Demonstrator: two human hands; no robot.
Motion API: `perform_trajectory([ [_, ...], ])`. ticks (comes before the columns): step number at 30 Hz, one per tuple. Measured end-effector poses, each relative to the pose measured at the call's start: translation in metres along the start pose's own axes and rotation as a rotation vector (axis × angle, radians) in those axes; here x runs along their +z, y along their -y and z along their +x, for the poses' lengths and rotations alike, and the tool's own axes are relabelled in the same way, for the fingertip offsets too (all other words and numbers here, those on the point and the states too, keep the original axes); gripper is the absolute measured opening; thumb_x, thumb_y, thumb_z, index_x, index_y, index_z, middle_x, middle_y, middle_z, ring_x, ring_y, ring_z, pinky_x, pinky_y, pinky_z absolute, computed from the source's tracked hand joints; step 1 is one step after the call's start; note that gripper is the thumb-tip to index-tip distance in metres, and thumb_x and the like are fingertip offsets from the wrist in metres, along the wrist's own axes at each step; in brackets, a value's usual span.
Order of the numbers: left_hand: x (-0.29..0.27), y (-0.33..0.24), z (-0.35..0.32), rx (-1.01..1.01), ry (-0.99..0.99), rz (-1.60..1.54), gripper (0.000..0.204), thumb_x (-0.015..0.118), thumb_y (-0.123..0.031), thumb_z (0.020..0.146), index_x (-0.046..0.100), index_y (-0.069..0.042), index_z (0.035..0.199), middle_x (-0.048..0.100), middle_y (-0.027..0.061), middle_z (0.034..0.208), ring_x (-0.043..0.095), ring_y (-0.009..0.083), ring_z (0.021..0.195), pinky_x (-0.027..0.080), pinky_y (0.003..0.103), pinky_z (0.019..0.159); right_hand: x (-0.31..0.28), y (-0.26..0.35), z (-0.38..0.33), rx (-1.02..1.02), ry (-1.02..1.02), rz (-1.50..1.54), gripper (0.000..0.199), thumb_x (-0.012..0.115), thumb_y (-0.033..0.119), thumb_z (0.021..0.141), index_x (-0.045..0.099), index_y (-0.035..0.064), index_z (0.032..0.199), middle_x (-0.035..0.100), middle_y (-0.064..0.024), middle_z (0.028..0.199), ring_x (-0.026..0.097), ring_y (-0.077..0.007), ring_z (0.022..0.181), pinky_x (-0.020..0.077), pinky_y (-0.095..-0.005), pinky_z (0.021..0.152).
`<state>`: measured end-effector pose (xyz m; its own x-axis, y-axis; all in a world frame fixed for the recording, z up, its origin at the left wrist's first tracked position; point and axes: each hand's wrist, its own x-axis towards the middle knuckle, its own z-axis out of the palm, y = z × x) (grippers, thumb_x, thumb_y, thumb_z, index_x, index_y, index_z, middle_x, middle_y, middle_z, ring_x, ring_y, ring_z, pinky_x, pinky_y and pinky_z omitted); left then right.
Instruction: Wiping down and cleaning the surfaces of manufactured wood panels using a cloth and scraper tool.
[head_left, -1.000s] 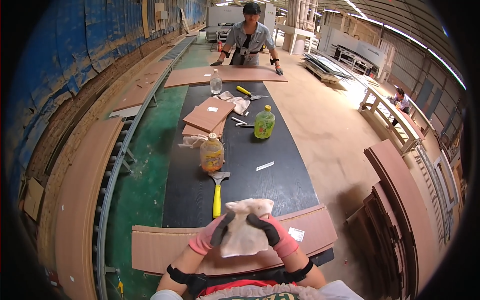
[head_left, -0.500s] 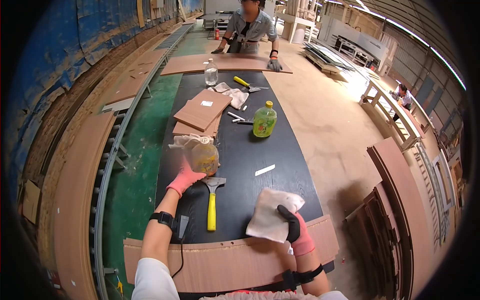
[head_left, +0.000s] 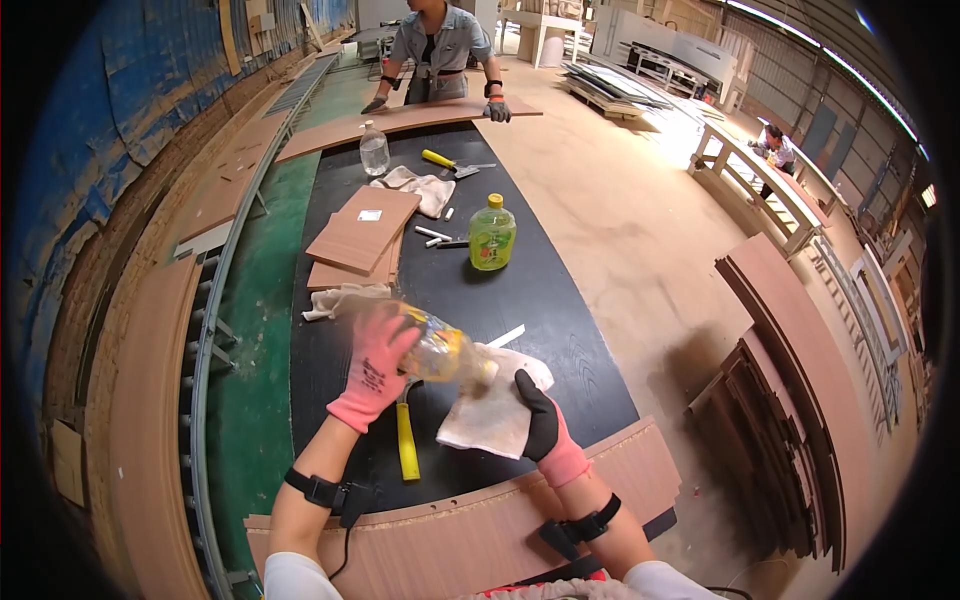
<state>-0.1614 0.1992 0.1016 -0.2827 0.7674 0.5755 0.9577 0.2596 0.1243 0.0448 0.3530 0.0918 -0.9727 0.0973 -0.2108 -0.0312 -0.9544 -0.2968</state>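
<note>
My left hand, in a pink glove, is closed around a clear plastic bottle with a yellow label. The bottle is tipped on its side, its neck end pointing at a whitish cloth. That cloth is gripped in my right hand, in a pink and black glove, thumb on top. Below the bottle lies a scraper with a yellow handle, its blade partly hidden by my left hand. Under my forearms a brown wood panel lies across the near end of the black tabletop.
Two small brown boards, a green-yellow bottle, a clear bottle, another cloth and a second scraper lie farther up the table. A co-worker holds a long panel at the far end. Stacked boards stand right.
My left hand has lifted the bottle off the table and tipped it toward the cloth. My right hand has brought the cloth left and up to the bottle's neck.
</note>
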Motion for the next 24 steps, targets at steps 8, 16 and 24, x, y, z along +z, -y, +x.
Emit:
perform_trajectory([
  [8, -0.042, -0.028, 0.023, 0.330, -0.069, 0.178, 0.032, 0.064, -0.014, 0.064, 0.064, -0.022, 0.095, 0.054, 0.0043, 0.104, 0.046, 0.0291, 0.106, 0.032, 0.054, 0.097, 0.042, 0.000, -0.014, -0.628, 0.045, -1.314, 0.066, 0.056, 0.044, 0.084, 0.036, 0.0020, 0.131, 0.049, -0.0124, 0.121, 0.052, -0.0267, 0.104, 0.0412, -0.0376, 0.094],
  [16, -0.046, -0.042, 0.047, 0.369, -0.198, 0.196, 0.031, 0.064, -0.010, 0.061, 0.063, -0.021, 0.090, 0.054, 0.0039, 0.101, 0.047, 0.0288, 0.103, 0.032, 0.055, 0.096, 0.061, -0.010, -0.032, -0.399, -0.004, -0.064, 0.036, 0.064, 0.026, 0.074, 0.049, -0.0002, 0.094, 0.055, -0.0089, 0.087, 0.055, -0.0139, 0.086, 0.0436, -0.0313, 0.077],
  [24, -0.012, -0.059, 0.018, 0.168, -0.067, 0.023, 0.045, 0.067, -0.007, 0.052, 0.059, -0.015, 0.095, 0.051, 0.0068, 0.105, 0.043, 0.0320, 0.110, 0.028, 0.059, 0.096, 0.015, 0.018, -0.014, -0.933, -0.055, -1.473, 0.070, 0.082, 0.027, 0.051, 0.048, 0.0001, 0.106, 0.055, -0.0069, 0.101, 0.054, -0.0193, 0.096, 0.0423, -0.0310, 0.089],
])
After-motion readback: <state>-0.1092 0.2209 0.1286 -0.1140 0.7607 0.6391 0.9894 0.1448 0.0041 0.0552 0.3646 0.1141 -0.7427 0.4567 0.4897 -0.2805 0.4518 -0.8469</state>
